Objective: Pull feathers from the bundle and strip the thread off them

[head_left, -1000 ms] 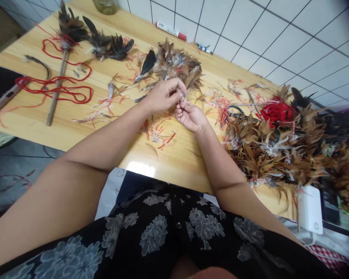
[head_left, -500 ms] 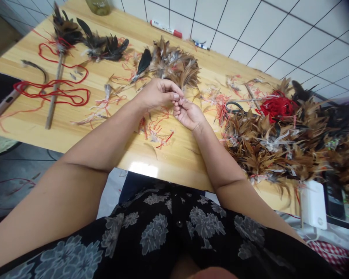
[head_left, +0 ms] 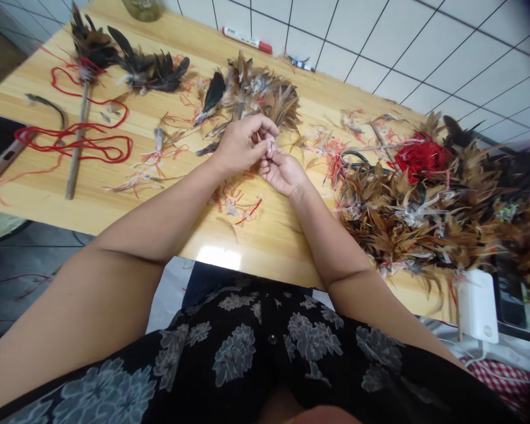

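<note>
Your left hand and right hand meet over the middle of a pale wooden table, with the left curled above the right. Their fingertips close together in a pinch on a small pale scrap, too small to identify. A tuft of brown feathers lies just beyond your hands, toward the table's far edge, and wisps of red thread lie just below them. Along the right edge spreads a large heap of brown and black feathers, with a bundle of red yarn at its far side and black-handled scissors beside its left end. Near the left edge are a feathered wooden stick and loops of red cord. A marker pen and a glass jar stand at the far edge, and a white box sits at the near right corner
</note>
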`<state>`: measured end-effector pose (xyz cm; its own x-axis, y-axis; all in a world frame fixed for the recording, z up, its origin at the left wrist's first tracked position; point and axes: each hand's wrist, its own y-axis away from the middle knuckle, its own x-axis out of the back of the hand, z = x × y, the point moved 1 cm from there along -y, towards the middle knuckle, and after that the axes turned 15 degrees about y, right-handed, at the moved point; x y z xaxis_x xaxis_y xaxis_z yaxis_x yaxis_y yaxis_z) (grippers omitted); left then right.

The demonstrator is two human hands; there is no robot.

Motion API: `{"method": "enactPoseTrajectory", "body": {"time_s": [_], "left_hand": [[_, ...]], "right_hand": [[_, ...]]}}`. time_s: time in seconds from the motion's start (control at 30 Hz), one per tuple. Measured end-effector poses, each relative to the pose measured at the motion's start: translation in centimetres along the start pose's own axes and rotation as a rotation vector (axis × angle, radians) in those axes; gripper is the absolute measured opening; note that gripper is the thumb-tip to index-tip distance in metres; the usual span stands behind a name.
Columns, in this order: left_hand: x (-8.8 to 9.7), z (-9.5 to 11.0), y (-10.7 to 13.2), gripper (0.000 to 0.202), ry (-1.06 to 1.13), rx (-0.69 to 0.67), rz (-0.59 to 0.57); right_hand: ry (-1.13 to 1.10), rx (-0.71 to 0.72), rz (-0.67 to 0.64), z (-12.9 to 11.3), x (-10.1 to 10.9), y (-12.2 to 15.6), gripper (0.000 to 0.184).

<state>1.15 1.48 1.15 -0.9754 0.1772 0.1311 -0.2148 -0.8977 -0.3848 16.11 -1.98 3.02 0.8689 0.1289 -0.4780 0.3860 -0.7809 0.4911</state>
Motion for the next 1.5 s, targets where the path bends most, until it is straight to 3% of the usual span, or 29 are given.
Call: {"method": "enactPoseTrajectory", "body": {"time_s": [0.37, 0.63, 0.8, 0.97, 1.13, 1.23, 1.5], "left_hand": [[-0.1, -1.8, 0.0, 0.017, -0.111, -0.076, 0.055], [-0.9, -0.5, 0.3, 0.029, -0.149, -0.138, 0.098], [-1.0, -0.5, 0.2, 0.042, -0.111, -0.103, 0.112], [-0.7, -1.3, 0.0, 0.03, -0.091, -0.046, 0.101], [-0.5, -0.8, -0.1, 0.018, -0.095, -0.15, -0.007], [-0.5, -1.0, -0.1, 0.019, -0.103, -0.079, -0.01], [-0.1, -2.7, -0.5, 0.032, 0.026, 0.023, 0.141]], "right_hand": [[-0.007, 0.005, -0.004, 0.1, -0.3, 0.1, 0.036], [-0.014, -0.017, -0.009, -0.1, -0.3, 0.3, 0.037], [-0.021, 0.003, -0.023, 0.2, 0.0, 0.1, 0.035], [0.001, 0.019, -0.024, 0.5, 0.3, -0.4, 0.034], [0.002, 0.011, 0.003, 0.4, 0.2, -0.4, 0.034], [0.001, 0.004, 0.003, 0.3, 0.1, -0.3, 0.035], [0.124, 0.032, -0.009, 0.3, -0.2, -0.2, 0.037]]}}
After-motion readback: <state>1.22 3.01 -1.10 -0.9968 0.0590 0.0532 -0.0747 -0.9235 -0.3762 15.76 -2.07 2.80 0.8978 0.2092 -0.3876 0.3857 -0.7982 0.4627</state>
